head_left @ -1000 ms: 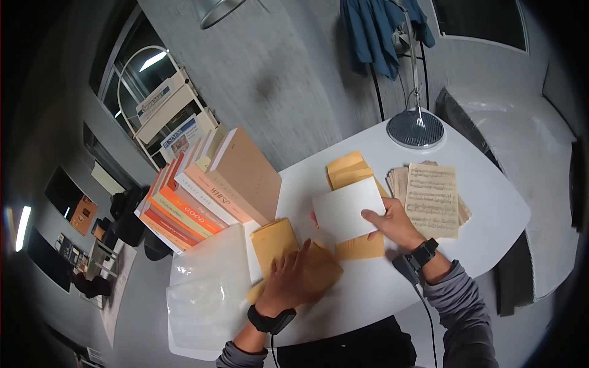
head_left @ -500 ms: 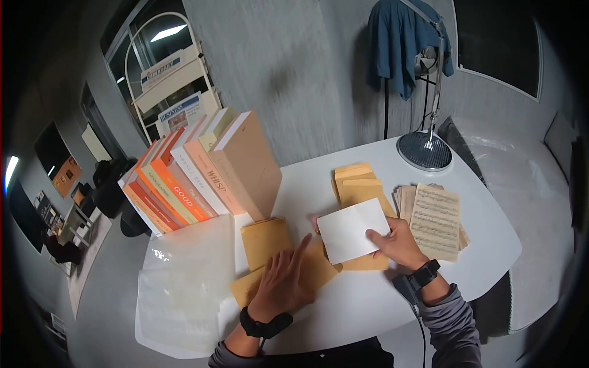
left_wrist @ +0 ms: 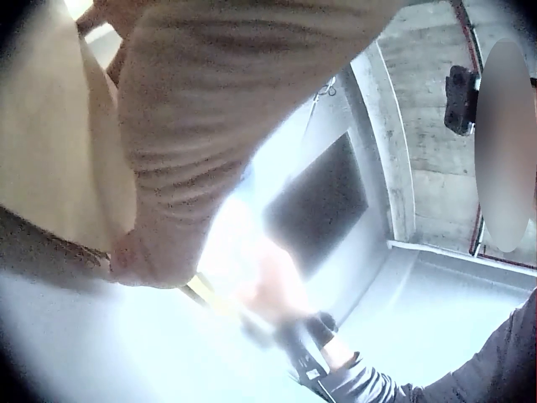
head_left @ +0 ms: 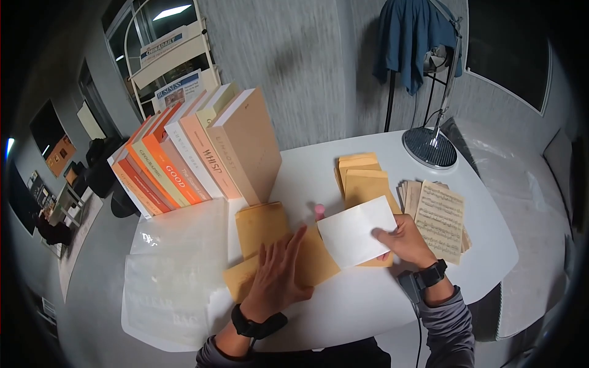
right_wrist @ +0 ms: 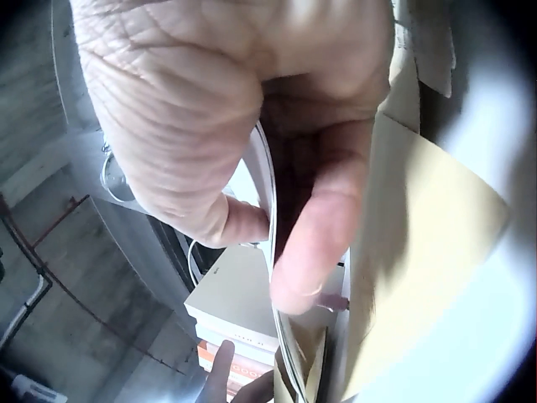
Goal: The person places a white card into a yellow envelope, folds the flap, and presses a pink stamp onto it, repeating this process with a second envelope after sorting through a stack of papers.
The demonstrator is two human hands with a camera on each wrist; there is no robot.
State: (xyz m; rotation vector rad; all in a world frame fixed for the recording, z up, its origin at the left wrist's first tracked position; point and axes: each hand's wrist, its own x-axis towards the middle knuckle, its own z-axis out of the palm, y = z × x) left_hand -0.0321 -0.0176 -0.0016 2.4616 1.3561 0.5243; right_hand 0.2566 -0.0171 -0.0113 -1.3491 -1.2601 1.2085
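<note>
My right hand (head_left: 412,243) pinches a white card (head_left: 356,230) between thumb and fingers. In the right wrist view the card (right_wrist: 267,180) shows edge-on, as thin white layers between thumb and fingertips. My left hand (head_left: 275,279) rests on a kraft envelope (head_left: 320,262) with its fingers stretched out, the index finger raised a little. The card's left edge meets the right end of this envelope in the head view. Another kraft envelope (head_left: 261,226) lies just beyond the left fingers. In the left wrist view the left hand (left_wrist: 210,109) fills the upper left beside tan paper.
A small pink object (head_left: 319,210) stands behind the card. More kraft envelopes (head_left: 363,178) lie at the back, beside sheet music (head_left: 440,214). Books (head_left: 199,156) stand at the left, clear plastic bags (head_left: 169,288) in front of them. A lamp base (head_left: 429,148) is at the far corner.
The view has shifted. My right hand has brought the white card leftward and closer to the envelope under my left hand. That envelope now lies flatter, its right end meeting the card.
</note>
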